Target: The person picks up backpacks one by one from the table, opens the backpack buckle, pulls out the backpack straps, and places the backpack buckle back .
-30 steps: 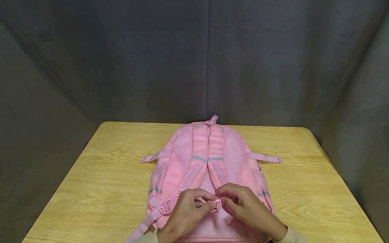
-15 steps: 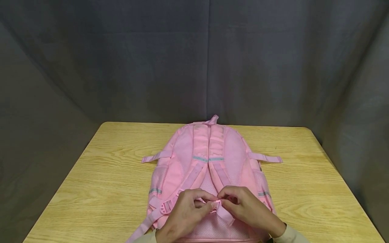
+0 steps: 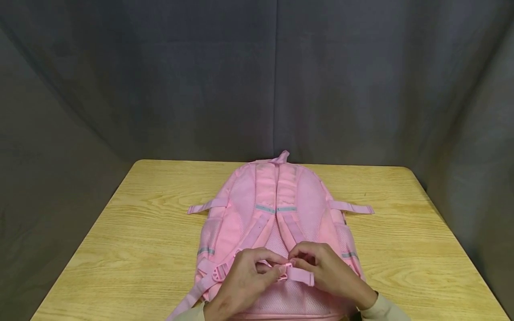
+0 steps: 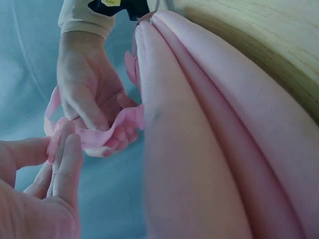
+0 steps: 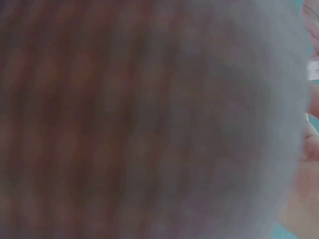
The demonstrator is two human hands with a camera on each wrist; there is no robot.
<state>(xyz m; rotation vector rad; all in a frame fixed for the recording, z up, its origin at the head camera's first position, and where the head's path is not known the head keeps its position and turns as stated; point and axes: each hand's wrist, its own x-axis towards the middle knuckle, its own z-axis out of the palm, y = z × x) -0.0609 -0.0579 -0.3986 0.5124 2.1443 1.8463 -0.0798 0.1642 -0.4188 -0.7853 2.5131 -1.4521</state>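
Observation:
A pink backpack (image 3: 229,227) lies with its shoulder straps facing up. Over its lower back panel, my left hand (image 3: 250,272) pinches a small pink plastic buckle (image 3: 283,273) between thumb and fingers. Just right of it, my right hand (image 3: 325,267) has thumb and forefinger pinched on the pink webbing strap (image 4: 94,137) at the buckle's edge. The strap's loose end (image 3: 303,276) sticks out to the right below the right fingers. In the left wrist view the strap runs from the buckle across the right hand's fingers to the bag. A blurred close surface fills most of the right wrist view.
The bag lies on a wood-grain table (image 3: 152,214). At the lower left, another strap with a ladder-lock buckle (image 3: 219,273) hangs toward the front edge. Short side straps (image 3: 351,207) spread out on both sides. A dark cloth (image 3: 201,89) hangs behind the table.
The strap's loose end, at first hanging down by the right hand, has swung out to the right and now shows flat. Both hands stay at the buckle with small finger shifts.

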